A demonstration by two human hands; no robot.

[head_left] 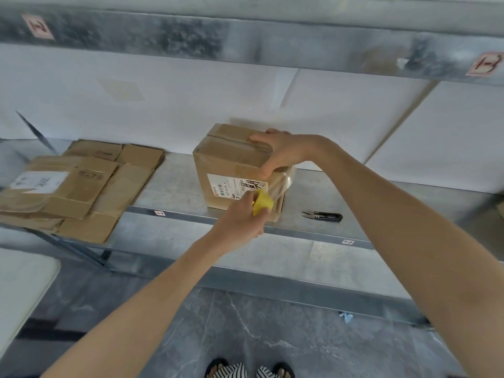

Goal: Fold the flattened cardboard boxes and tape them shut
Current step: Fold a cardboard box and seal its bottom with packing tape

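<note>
Taping step in hand. Folded box (231, 165), frame centre, is being gripped at its top right edge by right hand (281, 151); tape roll (263, 204) is being grasped by left hand (240, 225). Next, probably: cutting with snips (324, 214).

— What was the room like?
— A galvanised metal shelf (174, 186) ran across, with an upper beam (245, 42) bearing pinkish labels (40, 26). White wall panels (191, 99) stood behind.
— And below?
— Grey marbled floor (272, 336), and a white tabletop (21, 290) at the left edge.
</note>
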